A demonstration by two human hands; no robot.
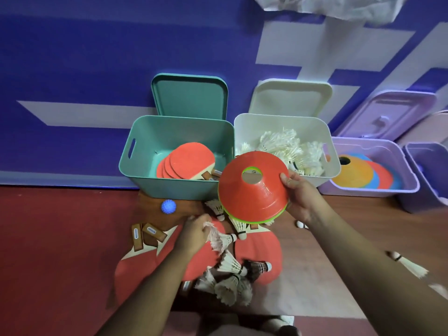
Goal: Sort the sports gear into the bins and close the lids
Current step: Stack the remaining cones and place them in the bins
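My right hand [299,197] grips the right rim of a stack of disc cones [254,190], an orange-red one on top of a green one, lifted in front of the bins. My left hand [194,232] pinches the feathers of a white shuttlecock [221,240] above the pile on the floor. A teal bin [140,163] holds red paddles [189,161]. The white bin [312,127] holds several shuttlecocks. In the lilac bin [388,190] lie flat cones [358,174]. All three lids stand open behind the bins.
On the floor lie red paddles [264,248], several shuttlecocks [230,280], one of them dark, a blue spiky ball [168,206] and stray shuttlecocks [409,264] at the right. Another purple bin [426,180] stands at the far right. A blue and white wall rises behind.
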